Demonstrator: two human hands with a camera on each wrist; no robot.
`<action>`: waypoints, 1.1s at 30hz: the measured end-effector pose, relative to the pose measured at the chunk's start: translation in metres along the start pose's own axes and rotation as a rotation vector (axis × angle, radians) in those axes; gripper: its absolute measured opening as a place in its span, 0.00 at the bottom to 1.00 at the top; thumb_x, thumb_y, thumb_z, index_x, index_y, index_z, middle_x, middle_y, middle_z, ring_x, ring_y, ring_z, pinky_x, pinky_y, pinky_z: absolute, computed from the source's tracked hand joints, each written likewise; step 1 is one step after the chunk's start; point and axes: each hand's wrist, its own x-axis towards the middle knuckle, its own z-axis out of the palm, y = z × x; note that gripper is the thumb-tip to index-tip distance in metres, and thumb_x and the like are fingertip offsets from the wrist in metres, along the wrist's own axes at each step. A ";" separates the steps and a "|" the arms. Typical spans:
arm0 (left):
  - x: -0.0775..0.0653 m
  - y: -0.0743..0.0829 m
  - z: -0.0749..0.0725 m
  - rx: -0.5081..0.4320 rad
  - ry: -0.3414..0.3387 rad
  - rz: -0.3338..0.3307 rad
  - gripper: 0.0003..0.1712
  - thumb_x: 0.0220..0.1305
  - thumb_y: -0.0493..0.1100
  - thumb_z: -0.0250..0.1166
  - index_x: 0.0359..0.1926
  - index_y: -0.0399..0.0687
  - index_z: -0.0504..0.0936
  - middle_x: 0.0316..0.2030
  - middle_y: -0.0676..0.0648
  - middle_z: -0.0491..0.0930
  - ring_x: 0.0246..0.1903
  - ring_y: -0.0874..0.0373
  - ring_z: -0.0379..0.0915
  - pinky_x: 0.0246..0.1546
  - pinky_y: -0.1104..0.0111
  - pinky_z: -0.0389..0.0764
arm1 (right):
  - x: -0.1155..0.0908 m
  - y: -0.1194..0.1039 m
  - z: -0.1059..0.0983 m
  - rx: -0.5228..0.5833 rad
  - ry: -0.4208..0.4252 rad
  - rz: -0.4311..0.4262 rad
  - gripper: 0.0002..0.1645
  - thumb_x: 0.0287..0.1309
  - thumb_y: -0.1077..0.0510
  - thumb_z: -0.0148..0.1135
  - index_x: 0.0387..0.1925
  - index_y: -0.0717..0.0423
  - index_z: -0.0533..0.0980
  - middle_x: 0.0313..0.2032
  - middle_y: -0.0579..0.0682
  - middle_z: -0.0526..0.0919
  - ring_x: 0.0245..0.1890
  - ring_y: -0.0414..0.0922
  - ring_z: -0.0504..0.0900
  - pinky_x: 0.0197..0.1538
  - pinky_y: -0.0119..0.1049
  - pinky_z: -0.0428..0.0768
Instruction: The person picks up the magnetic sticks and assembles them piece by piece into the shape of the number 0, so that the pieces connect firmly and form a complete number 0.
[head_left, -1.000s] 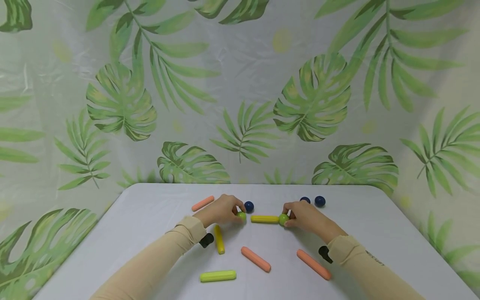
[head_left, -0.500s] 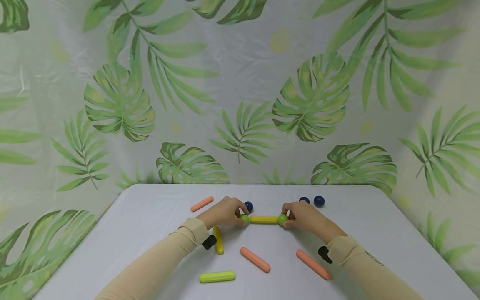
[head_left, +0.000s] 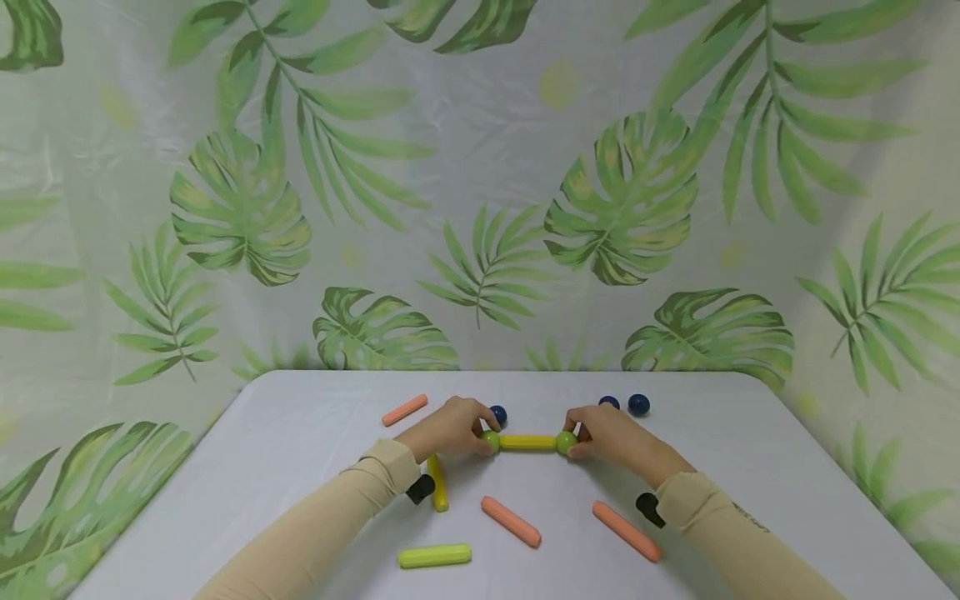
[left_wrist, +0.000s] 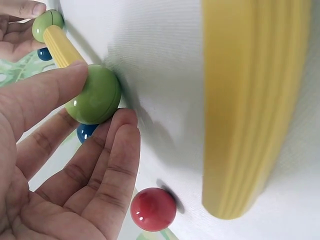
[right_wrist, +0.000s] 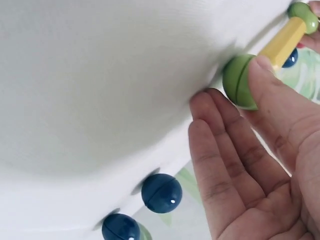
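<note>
My left hand (head_left: pixel 452 425) pinches a glossy green ball (left_wrist: pixel 97 95) between thumb and fingers, at the left end of a ribbed yellow stick (head_left: pixel 528 442). At the stick's right end, my right hand (head_left: pixel 611 431) pinches a second green ball (head_left: pixel 566 442). Ball, stick and ball form one line across the table. Just behind the left fingertips sits a dark blue ball (head_left: pixel 498 415). A red ball (left_wrist: pixel 153 209) shows below the left fingers in the left wrist view; in the head view it is hidden.
Two dark blue balls (head_left: pixel 639 405) lie behind the right hand. Another yellow stick (head_left: pixel 438 483) lies by the left wrist. Nearer are a lime stick (head_left: pixel 435 556) and two coral sticks (head_left: pixel 511 522); a third coral stick (head_left: pixel 405 410) is at back left on the white table (head_left: pixel 330 533).
The left hand has moved slightly right with its green ball, closing the gap to the yellow stick's left end. The right hand has stayed at the other end.
</note>
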 end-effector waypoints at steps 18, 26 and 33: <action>-0.032 0.010 -0.004 0.131 0.066 0.157 0.16 0.66 0.36 0.77 0.54 0.42 0.89 0.38 0.45 0.87 0.34 0.62 0.76 0.39 0.73 0.80 | 0.003 0.002 -0.006 0.037 -0.095 0.043 0.22 0.64 0.55 0.78 0.55 0.58 0.82 0.37 0.50 0.86 0.35 0.42 0.81 0.42 0.41 0.83; -0.055 0.039 0.005 0.262 -0.062 0.282 0.16 0.68 0.42 0.76 0.56 0.48 0.89 0.44 0.49 0.88 0.42 0.62 0.81 0.45 0.77 0.80 | 0.013 -0.006 -0.007 0.010 -0.096 0.010 0.23 0.65 0.54 0.77 0.57 0.56 0.82 0.46 0.55 0.87 0.43 0.48 0.84 0.49 0.48 0.85; -0.068 0.052 0.022 0.379 -0.095 0.315 0.14 0.69 0.43 0.75 0.54 0.58 0.91 0.46 0.56 0.88 0.45 0.69 0.82 0.47 0.80 0.80 | 0.022 -0.014 -0.006 0.018 -0.097 -0.039 0.22 0.66 0.54 0.76 0.58 0.55 0.82 0.50 0.58 0.88 0.50 0.53 0.87 0.52 0.50 0.86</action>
